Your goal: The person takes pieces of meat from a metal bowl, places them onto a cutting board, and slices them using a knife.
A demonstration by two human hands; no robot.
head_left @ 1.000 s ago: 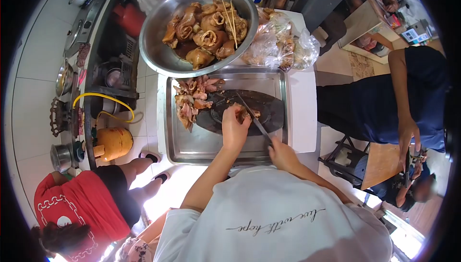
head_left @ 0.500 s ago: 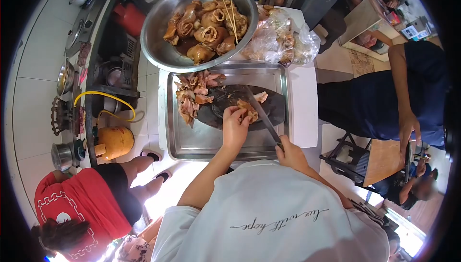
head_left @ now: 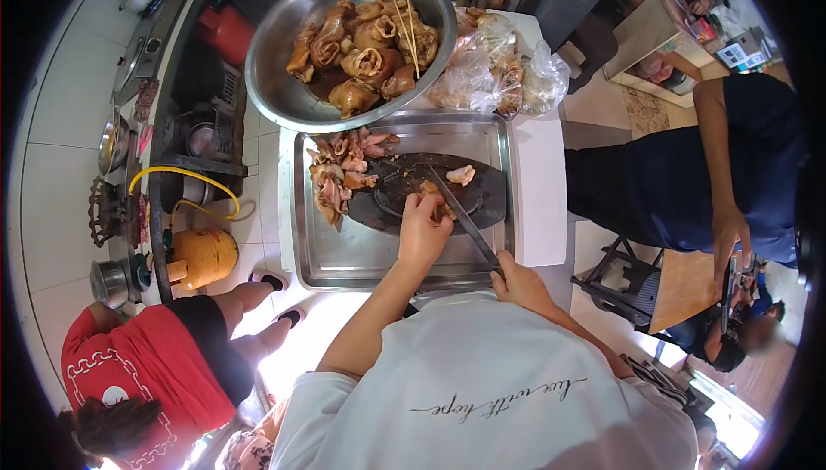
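Observation:
A dark oval cutting board [head_left: 391,203] lies inside a rectangular metal tray [head_left: 361,259]. My left hand [head_left: 426,227] presses a piece of brown cooked meat [head_left: 429,187] onto the board, fingers bent over it and partly hiding it. In my right hand [head_left: 520,282] is the handle of a long knife [head_left: 467,220], its blade slanting across the board close beside the left fingertips. Right of the blade lies a pale cut piece of meat [head_left: 461,176]. Sliced meat [head_left: 340,173] is heaped at the tray's left, partly over the board's edge.
Beyond the tray stands a big metal bowl [head_left: 267,83] of brown cooked meat with wooden skewers [head_left: 406,35]. Filled plastic bags [head_left: 495,70] are right of it. A person in red [head_left: 146,367] is at lower left, another in dark blue [head_left: 680,173] at right. A yellow gas cylinder [head_left: 205,257] stands left.
The knife has shifted back and left, closer to my left fingers, and the pale piece now lies apart to its right. My left hand covers more of the meat.

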